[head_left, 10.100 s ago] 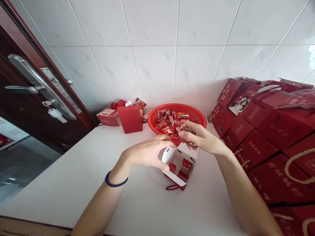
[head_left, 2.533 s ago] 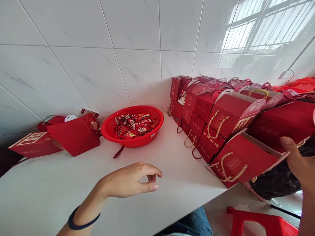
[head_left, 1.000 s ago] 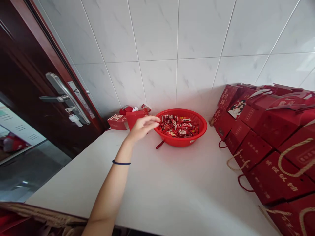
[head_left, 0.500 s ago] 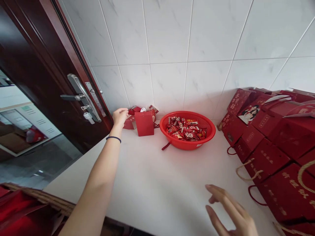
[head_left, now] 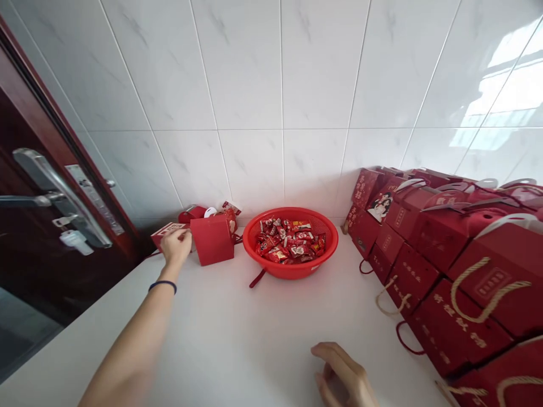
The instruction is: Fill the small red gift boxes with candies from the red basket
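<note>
My left hand point(head_left: 176, 247), a dark band on its wrist, reaches to the far left of the white table. Its fingers are closed at the edge of a red paper piece with white print point(head_left: 163, 230); the fingertips are partly hidden. Just right of that hand a plain red box point(head_left: 212, 241) stands upright. My right hand point(head_left: 341, 373) hovers over the near part of the table, fingers curled and thumb apart, holding nothing. Beyond it sits a red plastic basket point(head_left: 291, 273) with many red-wrapped sweets point(head_left: 292, 240) inside.
Red gift boxes with rope handles point(head_left: 462, 328) are stacked along the right side. Behind the upright box lie small red items point(head_left: 193, 213). A dark red strip point(head_left: 257, 278) pokes out beside the basket. At left is a door with a metal handle point(head_left: 63, 198); a tiled wall point(head_left: 314, 169) runs behind.
The view has turned right and come closer. My left hand has come lower, its fingers now over the printed paper piece, which sits farther left of the upright box. My right hand's fingers are more curled.
</note>
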Available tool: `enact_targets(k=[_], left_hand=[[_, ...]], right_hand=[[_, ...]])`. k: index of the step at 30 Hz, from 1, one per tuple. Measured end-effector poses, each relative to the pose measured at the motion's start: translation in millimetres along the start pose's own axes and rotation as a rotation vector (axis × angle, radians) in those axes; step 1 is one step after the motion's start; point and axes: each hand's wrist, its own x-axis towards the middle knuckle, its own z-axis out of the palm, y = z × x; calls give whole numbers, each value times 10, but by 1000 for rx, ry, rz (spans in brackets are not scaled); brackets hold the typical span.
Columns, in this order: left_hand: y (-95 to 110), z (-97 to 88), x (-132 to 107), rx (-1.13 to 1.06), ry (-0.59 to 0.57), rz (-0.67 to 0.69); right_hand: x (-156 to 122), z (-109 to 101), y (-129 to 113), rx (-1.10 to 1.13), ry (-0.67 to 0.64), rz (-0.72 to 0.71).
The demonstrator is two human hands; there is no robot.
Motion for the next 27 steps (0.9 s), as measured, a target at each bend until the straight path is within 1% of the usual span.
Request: enact_targets(k=[2,3,5,7,10,12,14,17,19,20,22,24,27], left_hand=[[99,14,-12,-42,6,-33],[161,15,-18,-63,-13,-45],[304,10,-21,-135,-76,-63],[451,6,-12,-289,-159,-112],[630,24,7,-357,-211,-145],[709,47,2,-367,-268,-152],[760,60,-25,-385,-351,-155],[811,21,-93,-402,-476,-159],[850,-61,-138,-401,-534,-160],[875,-120,-157,-383,-539,-150],[947,-269,-194,-299,-500,-106],[1054,-443,-244,-188,-450,-50],[1296,-688,-404,-120,-485,31]], right_hand=[[-9,6,20,-2,7,5],[-15,11,25,-1,10,6],[-27,21,27,5,17,3],[-36,31,20,15,27,1],[-31,33,-15,27,46,3],[-12,14,-55,37,60,12],[17,-33,-101,57,60,33],[73,-155,-159,80,-28,68],[124,-247,-192,71,-72,77],[160,-290,-210,65,-75,74],[267,-361,-252,63,-58,60],[442,-406,-306,71,-53,39],[833,-401,-411,66,-36,18]])
